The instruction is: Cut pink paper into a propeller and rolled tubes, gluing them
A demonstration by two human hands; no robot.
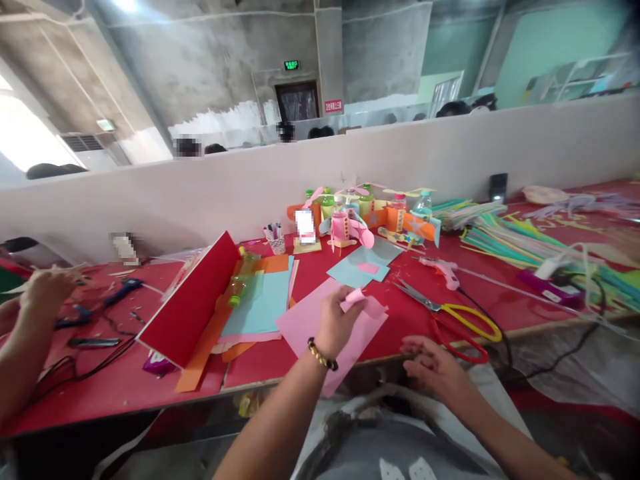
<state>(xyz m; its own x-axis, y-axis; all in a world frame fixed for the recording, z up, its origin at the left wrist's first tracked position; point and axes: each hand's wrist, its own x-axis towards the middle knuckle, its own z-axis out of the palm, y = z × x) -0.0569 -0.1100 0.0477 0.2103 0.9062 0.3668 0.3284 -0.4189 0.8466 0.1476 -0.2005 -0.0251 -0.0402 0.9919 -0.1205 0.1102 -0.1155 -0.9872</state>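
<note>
My left hand (337, 319), with a beaded bracelet at the wrist, is closed on a small rolled or folded piece of pink paper (356, 295). Beneath it a large pink sheet (305, 320) lies at an angle, its near corner hanging over the table edge. My right hand (434, 365) is at the table's front edge, loosely curled with fingers apart and holding nothing. Just beyond it lie large scissors (453, 313) with one yellow and one red handle, blades parted. A pink glue gun (443, 270) rests behind the scissors.
A red board (195, 300) leans upright at left, beside coloured paper (257, 307) and a green bottle (243, 277). Bottle-and-paper planes (345, 227) stand at the back. Coloured strips (520, 247) and a purple box (553, 288) are right. Another person's hand (47, 290) works far left.
</note>
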